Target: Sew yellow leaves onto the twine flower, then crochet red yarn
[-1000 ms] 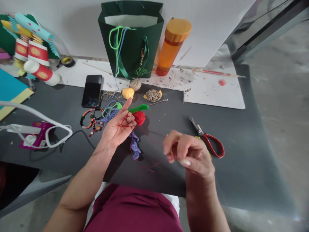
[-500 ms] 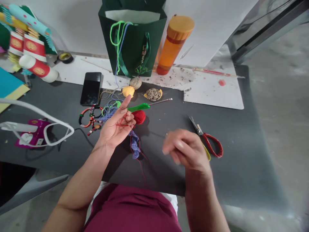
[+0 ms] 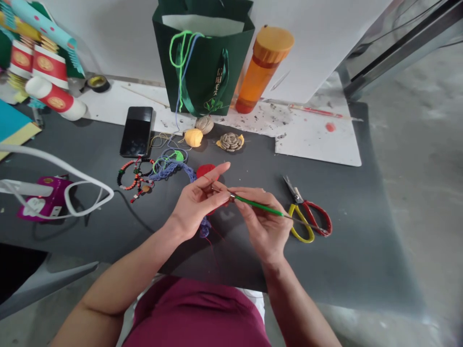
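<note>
Okay, table edge (image 3: pixel 343 302) just below your wrists, scissors (image 3: pixel 306 217) beside your right hand (image 3: pixel 262 217), fingers pinching a green crochet hook (image 3: pixel 258 206), left hand (image 3: pixel 197 202) pinching red thread (image 3: pixel 213 187)

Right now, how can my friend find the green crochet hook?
Find the dark mat under the left hand and right hand. The right hand pinches the crochet hook: thin, bright green, its metal tip pointing at the scissors.
</note>
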Available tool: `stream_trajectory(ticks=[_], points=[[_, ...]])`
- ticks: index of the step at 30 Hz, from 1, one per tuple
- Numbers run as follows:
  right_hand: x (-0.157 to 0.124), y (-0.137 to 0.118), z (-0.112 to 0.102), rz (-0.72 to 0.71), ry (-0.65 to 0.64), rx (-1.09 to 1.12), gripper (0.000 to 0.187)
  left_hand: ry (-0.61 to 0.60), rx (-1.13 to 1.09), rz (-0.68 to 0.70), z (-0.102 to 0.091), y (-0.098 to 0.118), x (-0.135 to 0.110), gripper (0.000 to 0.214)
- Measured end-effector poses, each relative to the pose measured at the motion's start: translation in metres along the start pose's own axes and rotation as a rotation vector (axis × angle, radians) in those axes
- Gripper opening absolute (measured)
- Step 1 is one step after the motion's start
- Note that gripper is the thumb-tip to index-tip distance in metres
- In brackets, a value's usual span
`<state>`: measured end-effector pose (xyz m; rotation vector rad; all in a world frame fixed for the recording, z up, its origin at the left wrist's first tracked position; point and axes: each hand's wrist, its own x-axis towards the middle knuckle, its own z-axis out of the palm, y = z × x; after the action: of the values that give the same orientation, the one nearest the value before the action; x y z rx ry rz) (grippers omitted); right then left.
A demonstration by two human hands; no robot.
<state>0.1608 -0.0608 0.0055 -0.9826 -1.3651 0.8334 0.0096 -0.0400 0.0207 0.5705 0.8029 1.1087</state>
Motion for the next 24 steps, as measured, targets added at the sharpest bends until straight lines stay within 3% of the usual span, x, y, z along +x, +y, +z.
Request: stream_trajectory(ticks=[6,12,20,24], points=[[-0.0041,0.0000,0.0026,0.005,0.051,0.091,0.011,-0.051,-0.039,-0.048,-0.0004,0.0009,-0.0029,0.058],[-0.0074,0.0003,-0.0005,0.076,0.083,0.137,0.019,-0.078,-0.052,-0.044,0.0001,-0.0006,-0.0030,0.054],[-0.0047,-0.0026,-0.0023,-0.203,-0.007,-0.174,0.032,-0.002,-0.096,-0.066,0.0035,-0.0017,-0.0037,0.055],[-0.0072,-0.0005,0.0008,-0.358,0.031,-0.305,0.042,0.015,-0.131,-0.099,0.0043,-0.0044,-0.0039,0.052]])
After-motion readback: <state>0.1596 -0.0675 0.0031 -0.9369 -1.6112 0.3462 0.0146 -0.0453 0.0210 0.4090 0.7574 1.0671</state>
